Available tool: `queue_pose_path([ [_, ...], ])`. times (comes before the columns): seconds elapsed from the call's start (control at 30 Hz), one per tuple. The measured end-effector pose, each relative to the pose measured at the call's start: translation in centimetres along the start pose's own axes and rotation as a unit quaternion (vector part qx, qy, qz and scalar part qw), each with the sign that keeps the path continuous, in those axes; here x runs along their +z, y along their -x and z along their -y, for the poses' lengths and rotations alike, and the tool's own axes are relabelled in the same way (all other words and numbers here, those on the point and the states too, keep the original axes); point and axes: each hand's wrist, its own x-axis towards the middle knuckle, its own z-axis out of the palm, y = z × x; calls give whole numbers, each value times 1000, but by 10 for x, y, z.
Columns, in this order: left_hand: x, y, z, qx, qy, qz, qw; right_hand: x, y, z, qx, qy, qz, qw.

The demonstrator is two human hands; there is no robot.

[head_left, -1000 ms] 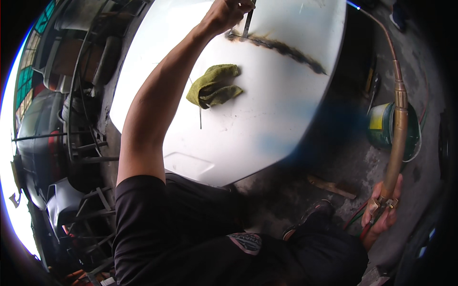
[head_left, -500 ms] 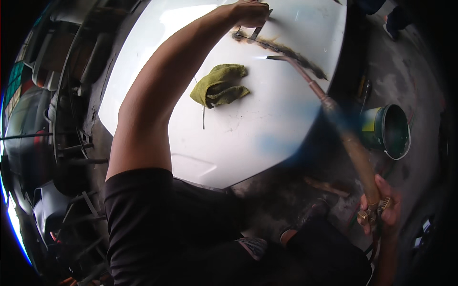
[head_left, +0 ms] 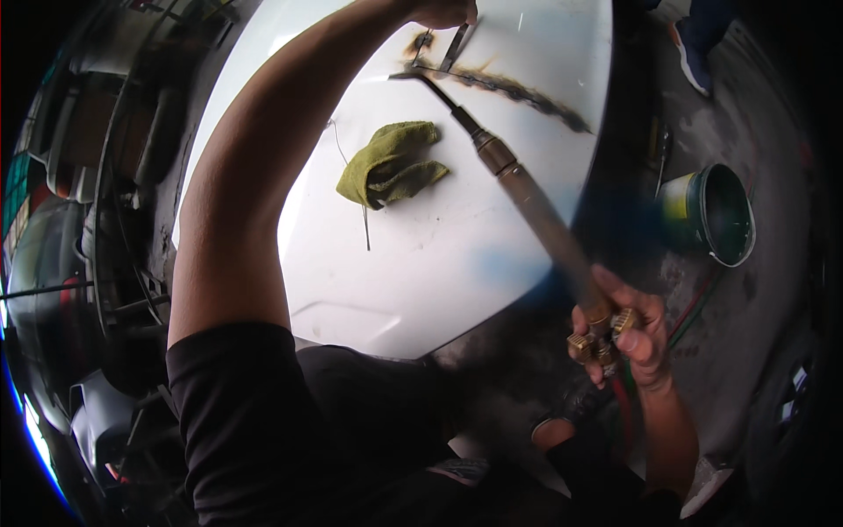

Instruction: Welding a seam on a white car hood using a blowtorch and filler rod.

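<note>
My right hand (head_left: 645,329) is wrapped round the valve end of a brass gas welding torch (head_left: 536,202), beside its knurled knobs. The torch's bent tip lies close over the left end of a scorched seam (head_left: 527,98) on a white vehicle body panel (head_left: 369,290); no flame stands out there. At the top edge my left hand (head_left: 443,12), partly cut off, has its fingers closed on a flat metal strip (head_left: 455,48) that slants down to the seam. Beside the strip a thin wire reaches the panel near a burnt spot (head_left: 420,44); what holds it is unclear.
A crumpled olive cloth (head_left: 391,167) lies on the panel over a thin rod (head_left: 367,230). To the right a green bucket (head_left: 724,215) lies on its side, with red and green hoses (head_left: 689,316) nearby. Another person's shoe (head_left: 692,61) shows at the upper right.
My right hand has brought the torch left and up, its tip now at the seam's left end. The flame seen earlier no longer shows. My left hand has shifted slightly left with the strip.
</note>
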Motion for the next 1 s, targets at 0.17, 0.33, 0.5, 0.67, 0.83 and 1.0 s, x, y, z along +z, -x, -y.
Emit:
queue_pose_path([
  [0.17, -10, 17, -28, 9, -55, -2, 998, 11, -9, -22, 42, 21, 26, 999],
  [0.33, -22, 43, -39, -36, -88, 8, 995, 24, -18, -40, 31, 22, 56, 998],
  [0.5, -29, 48, -39, -17, -83, 20, 996, 26, -22, -44, 31, 0, 45, 998],
  [0.67, -15, 52, -35, -28, -46, -12, 998, 21, -24, -45, 23, -4, 40, 999],
  [0.83, -73, 141, -108, -21, 10, -346, 938, 5, -19, -46, -3, 4, 16, 1000],
  [1.0, -3, 259, -80, -21, 94, -447, 889, 4, -28, -31, -73, -4, 16, 997],
])
